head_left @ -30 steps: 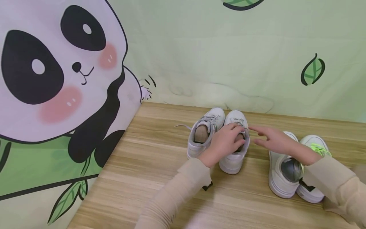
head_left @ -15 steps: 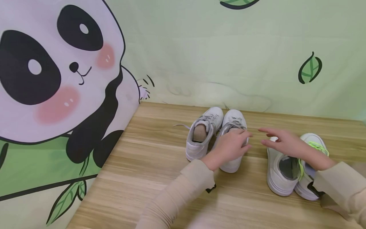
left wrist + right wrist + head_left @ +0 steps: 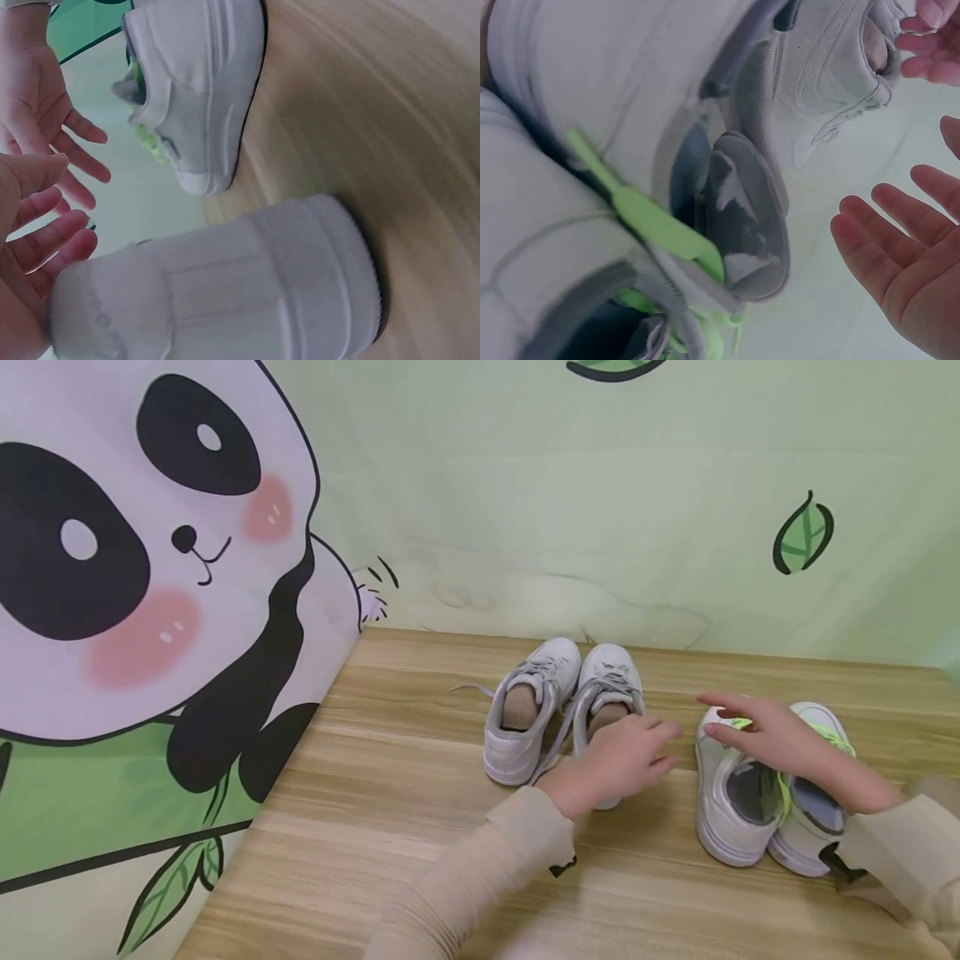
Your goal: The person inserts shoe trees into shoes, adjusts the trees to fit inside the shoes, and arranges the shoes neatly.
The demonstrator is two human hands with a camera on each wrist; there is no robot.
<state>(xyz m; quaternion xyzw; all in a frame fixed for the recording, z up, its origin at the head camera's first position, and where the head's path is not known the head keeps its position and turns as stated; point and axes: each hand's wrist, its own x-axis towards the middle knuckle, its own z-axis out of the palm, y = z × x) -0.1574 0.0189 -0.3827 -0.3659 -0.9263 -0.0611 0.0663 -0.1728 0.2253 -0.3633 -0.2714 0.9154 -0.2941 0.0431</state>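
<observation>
My left hand [image 3: 618, 758] and right hand [image 3: 776, 733] are empty, fingers loose — I'd lift the trailing lace [image 3: 552, 753] clear before nudging the shoe [image 3: 612, 687].

At the centre of the head view, 2 grey-laced shoes [image 3: 553, 693] look like smooth white leather, faintly satiny. The 2 green-laced shoes [image 3: 731, 827] at right match that finish; the flat neon lace [image 3: 660, 229] is matt, woven-looking cloth. A fine-textured mesh patch [image 3: 186, 116] shows at upper centre of the left wrist view. The wood-grained surface [image 3: 375, 777] has a low sheen. The green backdrop [image 3: 525, 485] resembles matt, lightly creased cloth; the beige sleeve [image 3: 450, 885] is soft, wrinkled fabric.
</observation>
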